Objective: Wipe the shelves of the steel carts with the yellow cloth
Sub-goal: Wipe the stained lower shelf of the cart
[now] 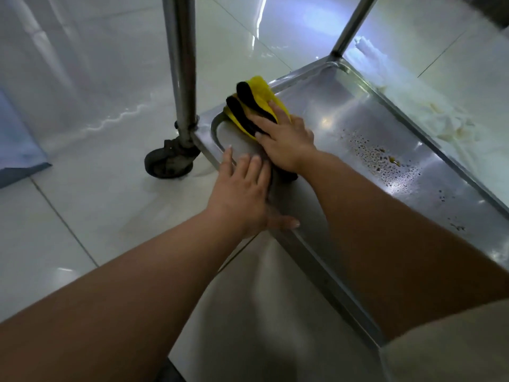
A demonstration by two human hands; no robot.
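Observation:
The bottom steel shelf (344, 114) of a cart runs from the middle to the right edge, just above the floor. A yellow cloth with black stripes (257, 104) lies bunched in the shelf's near-left corner. My right hand (286, 142) presses flat on the cloth with its fingers spread over it. My left hand (242, 194) rests open on the shelf's front rim, thumb over the edge, fingers beside the cloth's dark end. Dark specks and water drops (385, 161) dot the shelf to the right of my right hand.
A steel cart post (181, 64) stands at the shelf's left corner over a black caster wheel (169, 161). A second post (352, 26) rises at the far corner. White floor tiles surround the cart. A crumpled white cloth (446, 117) lies beyond the shelf, a blue sheet (16, 150) at left.

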